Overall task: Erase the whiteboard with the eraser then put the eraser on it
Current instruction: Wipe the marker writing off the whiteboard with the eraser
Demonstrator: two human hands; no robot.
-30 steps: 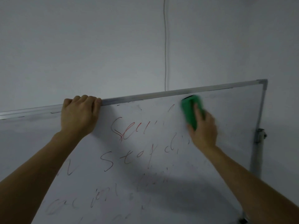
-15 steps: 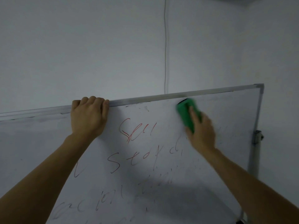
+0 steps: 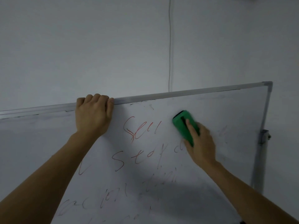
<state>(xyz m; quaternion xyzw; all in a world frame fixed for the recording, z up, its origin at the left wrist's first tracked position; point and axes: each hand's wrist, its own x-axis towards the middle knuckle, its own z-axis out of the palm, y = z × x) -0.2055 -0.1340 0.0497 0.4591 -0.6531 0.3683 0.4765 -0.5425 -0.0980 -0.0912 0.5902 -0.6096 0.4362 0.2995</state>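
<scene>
- The whiteboard point(image 3: 226, 113) fills the lower half of the view, tilted so its top edge climbs toward 2 o'clock.
- The left hand point(image 3: 93, 117) sits at about 10 o'clock from the middle of the board. Its fingers are curled tight over the metal top rail point(image 3: 194, 92) and the back of the hand lies flat against the board face.
- The green eraser point(image 3: 182, 126) is pressed flat on the board at 3 o'clock from the top line of red writing point(image 3: 140, 130), just beside it. Its long side points toward 11 o'clock.
- The right hand point(image 3: 202, 144) holds the eraser from its 5 o'clock end. One finger point(image 3: 191, 128) lies straight along the eraser's back and the rest wrap its sides, so the grip is closed around it.
- The eraser and right hand are slightly blurred.
- More red and grey scribbles run down the board toward 6 o'clock, some of them smeared faint.
- The patch of board at 3 o'clock from the eraser shows only pale smudges.
- A grey stand post point(image 3: 258, 159) with a clamp point(image 3: 264, 136) runs down the board's right edge.
- Behind the board is a plain wall point(image 3: 97, 46). A thin cable point(image 3: 169, 46) drops straight down it from 12 o'clock to the rail.
</scene>
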